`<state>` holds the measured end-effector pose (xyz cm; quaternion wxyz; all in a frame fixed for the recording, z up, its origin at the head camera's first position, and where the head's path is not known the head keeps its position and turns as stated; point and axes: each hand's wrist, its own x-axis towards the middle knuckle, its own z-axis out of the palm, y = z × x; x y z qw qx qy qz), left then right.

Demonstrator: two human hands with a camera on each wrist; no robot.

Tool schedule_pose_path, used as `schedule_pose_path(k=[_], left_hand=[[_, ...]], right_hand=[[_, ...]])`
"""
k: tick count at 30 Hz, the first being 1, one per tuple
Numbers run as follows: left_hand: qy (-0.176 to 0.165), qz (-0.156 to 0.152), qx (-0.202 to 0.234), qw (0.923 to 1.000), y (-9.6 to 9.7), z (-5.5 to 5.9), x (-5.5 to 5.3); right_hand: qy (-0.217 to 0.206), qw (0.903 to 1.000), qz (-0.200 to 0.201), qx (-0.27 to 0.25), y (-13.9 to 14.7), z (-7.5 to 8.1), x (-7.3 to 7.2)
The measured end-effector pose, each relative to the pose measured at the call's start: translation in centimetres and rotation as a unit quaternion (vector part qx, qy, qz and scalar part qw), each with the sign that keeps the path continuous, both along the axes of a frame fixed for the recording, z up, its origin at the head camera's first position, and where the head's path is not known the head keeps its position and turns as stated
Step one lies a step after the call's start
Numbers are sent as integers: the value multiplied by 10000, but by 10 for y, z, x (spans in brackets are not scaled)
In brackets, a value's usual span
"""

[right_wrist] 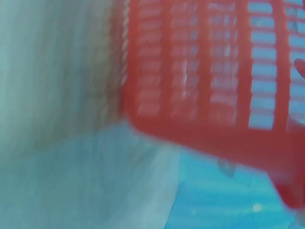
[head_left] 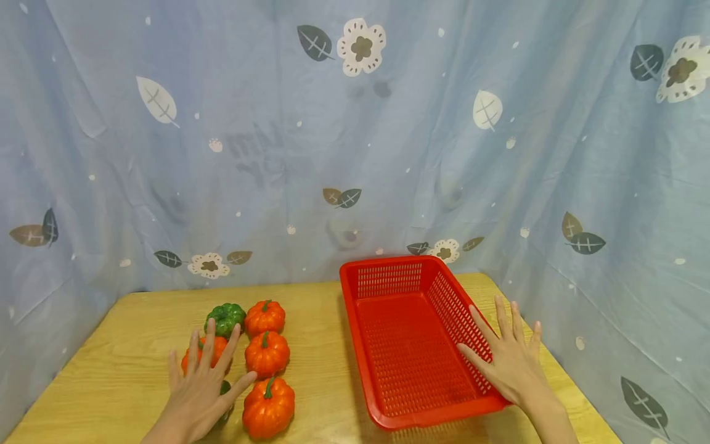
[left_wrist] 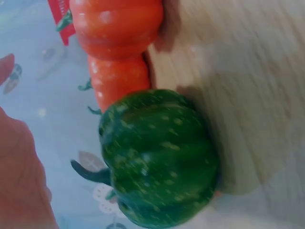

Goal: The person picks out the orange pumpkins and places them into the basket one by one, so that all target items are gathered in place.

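My left hand [head_left: 199, 388] is held with fingers spread over the left group of small pumpkins. Partly hidden behind it are an orange pumpkin [head_left: 219, 350] and a dark green pumpkin [left_wrist: 159, 160], which looks large in the left wrist view. Right of that hand, three orange pumpkins stand in a column: back [head_left: 265, 317], middle [head_left: 267, 354] and front [head_left: 269, 408]. A brighter green pumpkin [head_left: 224, 319] sits beyond the fingertips. My right hand [head_left: 513, 364], fingers also spread, is at the right side of a red plastic basket [head_left: 360, 345]; whether it touches the rim is unclear.
The basket stands on the right part of a light wooden table [head_left: 316, 370], with no pumpkins in it. A blue curtain [head_left: 266, 154] with leaf and flower prints hangs behind the table and along both sides.
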<state>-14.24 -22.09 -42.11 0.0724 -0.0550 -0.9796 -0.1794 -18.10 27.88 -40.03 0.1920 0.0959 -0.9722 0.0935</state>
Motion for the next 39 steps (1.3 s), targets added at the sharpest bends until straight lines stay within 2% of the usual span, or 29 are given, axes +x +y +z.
schedule_pose_path(k=[5,7,13,20,25,30,34,36,38,39], left_hand=[[-230,189,98,9995,-9,-7,6],[-262,238,124,9993,-12,-8,7],[-406,323,214,9984,-20,-11,9],[-378,346,207,9985,-28,-19,11],[-362,-62,677,9970,-45,-20,8],[-218,-621,1137,9913,-71,-22,6],[136,-1250,1646,9783,-84,-30,4],[365,-1546,1716,9723,-88,-34,3],[488,-1746,1795,9669,-89,-36,3],[489,-1752,1774,9672,-89,-36,3]], right_hand=[[-453,9987,-210,-43,26,-11,15],[-502,9985,-206,15,34,-14,20],[-243,9993,134,261,42,-18,21],[-520,9958,718,-245,40,-19,24],[-474,9956,735,-348,40,-18,27],[-319,9945,872,-490,38,-20,25],[3,9895,1262,-702,36,-24,22],[190,9872,1410,-720,35,-26,20],[283,9858,1495,-706,34,-26,19],[306,9858,1500,-682,33,-26,18]])
